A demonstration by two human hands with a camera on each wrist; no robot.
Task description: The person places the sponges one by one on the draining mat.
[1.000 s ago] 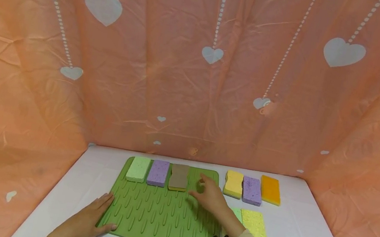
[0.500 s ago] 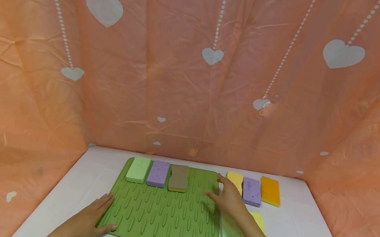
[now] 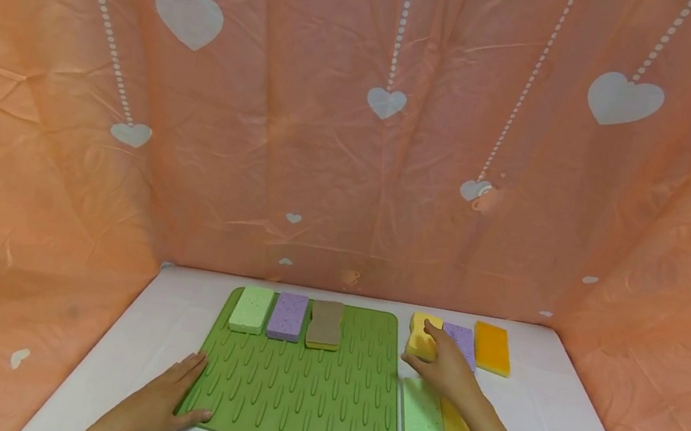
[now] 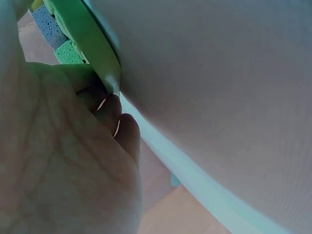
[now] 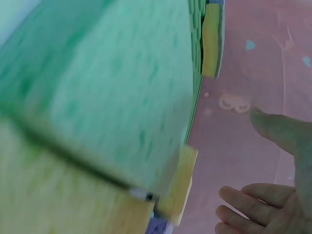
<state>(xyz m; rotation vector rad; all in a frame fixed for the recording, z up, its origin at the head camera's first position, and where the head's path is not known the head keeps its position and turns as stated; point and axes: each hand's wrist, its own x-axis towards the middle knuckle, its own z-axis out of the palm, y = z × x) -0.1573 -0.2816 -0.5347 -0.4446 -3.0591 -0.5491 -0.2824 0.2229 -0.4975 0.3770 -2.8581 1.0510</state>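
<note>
My left hand point(image 3: 153, 397) rests on the left edge of a green ribbed silicone mat point(image 3: 294, 398), thumb on its near corner. In the left wrist view, fingers point(image 4: 127, 129) lie along the mat's edge. My right hand point(image 3: 450, 366) is above the things to the right of the mat, thumb and fingers spread and holding nothing. It overlaps a yellow scalloped sponge point(image 3: 418, 338) and a purple sponge point(image 3: 465, 338) in the head view. Below the hand lie a light green sponge point(image 3: 422, 415) and a yellow one point(image 3: 456, 423), partly hidden by the forearm.
Along the mat's far edge stand a light green sponge point(image 3: 251, 308), a purple sponge point(image 3: 287, 316) and a brown-topped scalloped sponge point(image 3: 325, 324) in a row. An orange sponge point(image 3: 492, 348) lies far right on the white table point(image 3: 550, 425). A pink curtain point(image 3: 322, 189) encloses the back and sides.
My right hand has moved right, from beside the brown-topped sponge across the mat to over the yellow and purple sponges. My left hand has stayed in place.
</note>
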